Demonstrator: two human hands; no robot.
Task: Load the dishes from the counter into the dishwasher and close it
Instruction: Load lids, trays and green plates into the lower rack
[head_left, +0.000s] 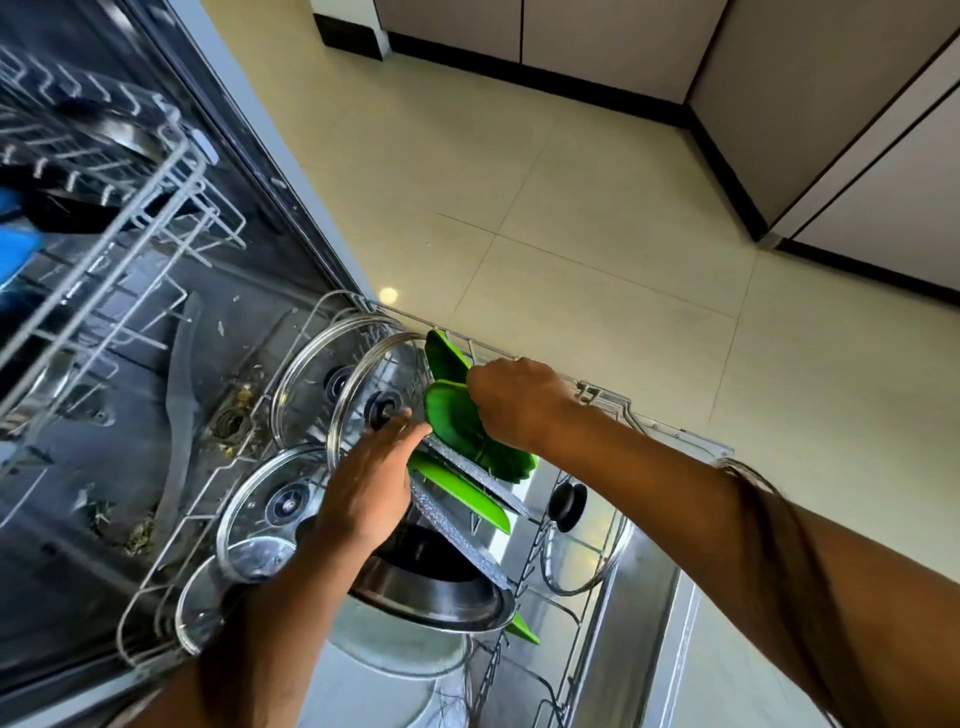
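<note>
The dishwasher (156, 322) stands open with its lower rack (602, 397) pulled out over the dropped door (644, 613), and the person is bent over it with both arms reaching down. The right hand (514, 400) has its fingers curled over the top rim of a green plate (457, 423), gripping it as it stands on edge in the rack near the far rail. Just behind it another green plate (444, 356) stands upright, and a third green plate (462, 496) leans lower down between two speckled grey plates (470, 470). The left hand (369, 483) is flat, its fingers (400, 431) straight and holding nothing, the tips lying by the black knob of a glass lid (363, 384) and over the edge of the upper speckled plate; whether they press on either I cannot tell. More glass lids stand to the left of the hands, one at the back (306, 374) and one nearer (260, 499). A steel pot (431, 597) lies tilted below the left wrist. On the right side of the rack sits a further lid with a black knob (569, 504). The upper rack (104, 156) juts out at the left. Food scraps (236, 402) litter the tub floor. A bangle (753, 473) circles the right forearm, and pale floor tiles (571, 208) run to the cabinets (597, 41).
</note>
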